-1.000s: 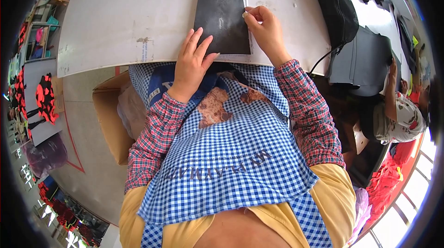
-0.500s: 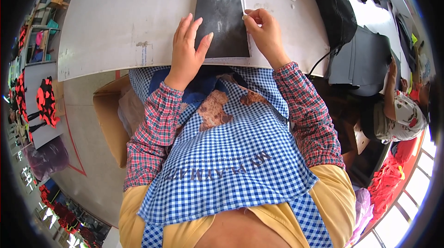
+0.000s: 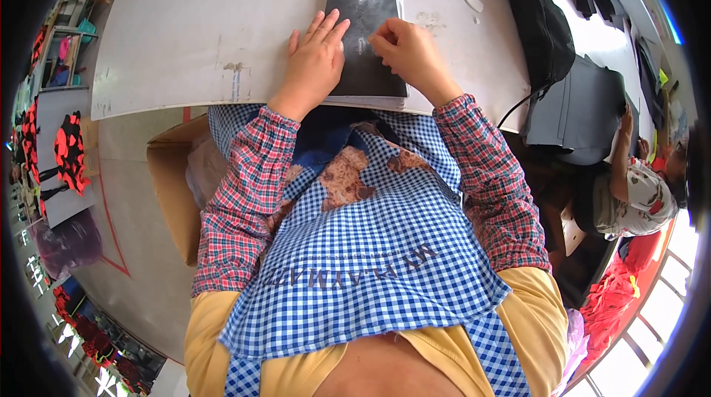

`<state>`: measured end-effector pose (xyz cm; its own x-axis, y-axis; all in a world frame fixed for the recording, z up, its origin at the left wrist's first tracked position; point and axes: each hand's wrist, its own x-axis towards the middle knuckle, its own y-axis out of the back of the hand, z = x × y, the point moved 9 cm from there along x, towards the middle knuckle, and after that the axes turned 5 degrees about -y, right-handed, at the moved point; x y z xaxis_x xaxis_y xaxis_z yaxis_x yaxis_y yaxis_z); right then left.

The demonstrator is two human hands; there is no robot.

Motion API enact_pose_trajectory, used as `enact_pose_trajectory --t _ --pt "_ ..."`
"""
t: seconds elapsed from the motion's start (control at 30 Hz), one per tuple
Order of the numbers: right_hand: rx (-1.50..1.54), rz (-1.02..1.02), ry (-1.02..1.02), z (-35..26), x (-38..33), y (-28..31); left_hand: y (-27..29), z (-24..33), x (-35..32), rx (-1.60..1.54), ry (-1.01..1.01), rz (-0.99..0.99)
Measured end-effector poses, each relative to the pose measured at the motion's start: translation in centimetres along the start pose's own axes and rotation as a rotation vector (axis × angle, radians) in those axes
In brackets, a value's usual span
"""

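Meanwhile, near the top centre of the frame, the left hand (image 3: 315, 64) is lying flat and spread on the dark panel (image 3: 364, 19) on the bench (image 3: 185, 27), while the right hand (image 3: 404, 49) is pinching narrowly at it, risking shifting the stacked pieces out of line

Left hand (image 3: 315, 64): flat, palm down, fingers extended toward 1 o'clock, slightly spread. Left forearm: rising from 7 o'clock, plaid-sleeved. Right hand (image 3: 409, 56): curled, fingertips (image 3: 376, 39) pinched together, pointing toward 10 o'clock, just beside the left hand's fingertips. Right forearm: entering from 5 o'clock.
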<state>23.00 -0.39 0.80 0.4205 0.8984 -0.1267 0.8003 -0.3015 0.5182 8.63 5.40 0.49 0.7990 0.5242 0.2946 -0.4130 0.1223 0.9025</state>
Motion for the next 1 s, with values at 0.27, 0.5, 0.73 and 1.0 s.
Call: enact_pose_trajectory --t 0.27,0.5,0.73,1.0 --pt "-0.227 0.052 0.130 -2.5 0.3 -0.8 0.1 0.5 -0.2 0.054 -0.011 0.047" --pt "-0.359 -0.051 0.128 -2.4 0.9 -1.4 0.4 0.7 -0.3 0.089 -0.022 0.099" --pt "-0.283 0.067 0.094 -2.2 0.8 -1.0 0.3 0.7 -0.3 0.076 -0.024 0.119" --pt "-0.184 -0.198 -0.046 -0.4 2.4 -1.6 0.2 0.5 -0.4 0.072 -0.014 0.133"
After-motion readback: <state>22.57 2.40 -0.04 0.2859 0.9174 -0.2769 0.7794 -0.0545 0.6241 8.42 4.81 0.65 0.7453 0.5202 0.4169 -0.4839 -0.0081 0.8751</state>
